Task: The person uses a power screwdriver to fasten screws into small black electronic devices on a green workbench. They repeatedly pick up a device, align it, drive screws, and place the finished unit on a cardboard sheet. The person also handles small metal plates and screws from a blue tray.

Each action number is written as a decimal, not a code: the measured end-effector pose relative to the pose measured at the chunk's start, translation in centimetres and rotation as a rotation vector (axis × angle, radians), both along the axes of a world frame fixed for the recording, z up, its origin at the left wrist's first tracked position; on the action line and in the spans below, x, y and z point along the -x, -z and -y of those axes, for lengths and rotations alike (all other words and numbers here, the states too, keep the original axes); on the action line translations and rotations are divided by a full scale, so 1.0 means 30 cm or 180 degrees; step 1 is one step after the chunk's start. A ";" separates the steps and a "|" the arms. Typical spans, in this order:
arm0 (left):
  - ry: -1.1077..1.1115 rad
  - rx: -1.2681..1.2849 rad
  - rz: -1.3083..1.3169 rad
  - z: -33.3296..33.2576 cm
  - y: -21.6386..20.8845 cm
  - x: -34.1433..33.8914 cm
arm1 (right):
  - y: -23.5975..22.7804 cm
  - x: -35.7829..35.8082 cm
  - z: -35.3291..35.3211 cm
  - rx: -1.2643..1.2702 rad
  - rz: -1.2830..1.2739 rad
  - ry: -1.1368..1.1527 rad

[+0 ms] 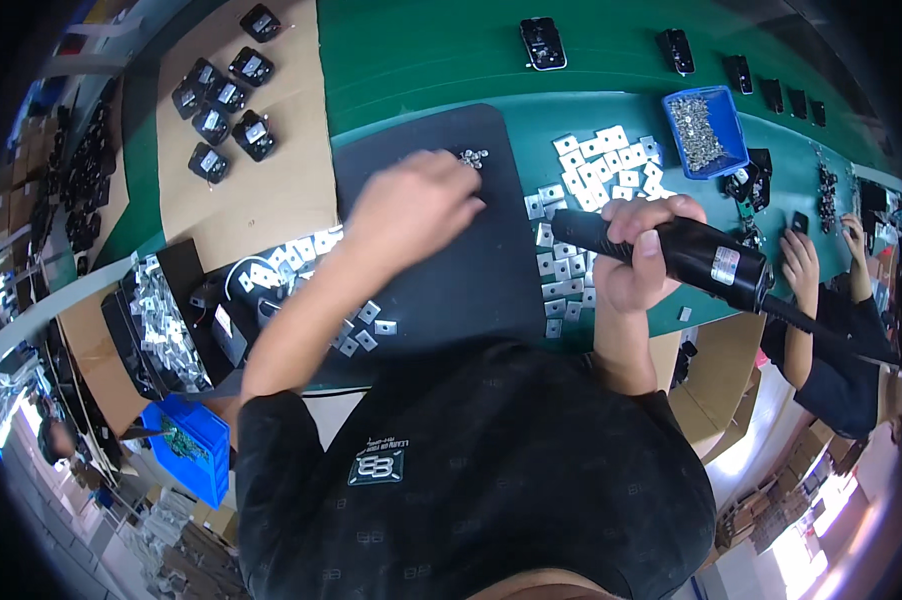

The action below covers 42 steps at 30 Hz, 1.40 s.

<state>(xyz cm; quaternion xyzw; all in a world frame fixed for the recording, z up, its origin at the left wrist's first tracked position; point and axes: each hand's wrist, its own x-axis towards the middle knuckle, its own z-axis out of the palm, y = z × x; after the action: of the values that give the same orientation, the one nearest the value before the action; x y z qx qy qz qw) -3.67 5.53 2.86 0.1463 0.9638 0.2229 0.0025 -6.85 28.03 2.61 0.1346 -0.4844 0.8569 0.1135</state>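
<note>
My right hand (636, 245) is wrapped round a black electric screwdriver (711, 262), held tilted over the right side of the bench, its narrow end pointing left. Over the black mat (441, 290) is my left hand (416, 205), fingers curled in and closed; anything between the fingertips is hidden. Just beyond those fingertips lies a small pile of screws (474, 158). Silvery square plates with a dark centre hole (611, 165) are scattered to the right of the mat, some of them under the screwdriver.
A blue bin (706, 130) of small metal parts stands at the back right. Black housings (211, 90) sit on cardboard (261, 190) at left; others (543, 45) line the green surface behind. More plates fill a box (166, 325). At far right a co-worker's hand (799, 262) shows.
</note>
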 end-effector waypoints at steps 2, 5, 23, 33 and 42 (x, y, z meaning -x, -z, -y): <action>0.0089 -0.0109 -0.0281 -0.098 0.057 -0.017 | -0.012 0.008 0.004 0.0048 -0.0123 0.0105; -0.0095 -0.0108 -0.0260 -0.209 0.095 0.000 | -0.038 0.017 -0.051 -0.0036 -0.0363 0.0245; -0.0534 -0.1235 -0.0456 -0.244 0.125 -0.118 | -0.038 0.140 0.112 0.0521 -0.0276 -0.0043; -0.1128 -0.1309 0.0026 -0.068 0.127 -0.319 | 0.085 0.082 0.235 0.0322 -0.0248 -0.0438; -0.1404 -0.1630 0.0493 -0.044 0.111 -0.319 | 0.097 0.078 0.257 0.0466 -0.0179 -0.0460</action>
<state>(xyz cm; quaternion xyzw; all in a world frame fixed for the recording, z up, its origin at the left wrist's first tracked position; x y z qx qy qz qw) 5.90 6.84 -0.47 -0.0870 0.8820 0.4631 -0.0094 -9.19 20.31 -0.29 0.1844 -0.4061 0.8919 0.0744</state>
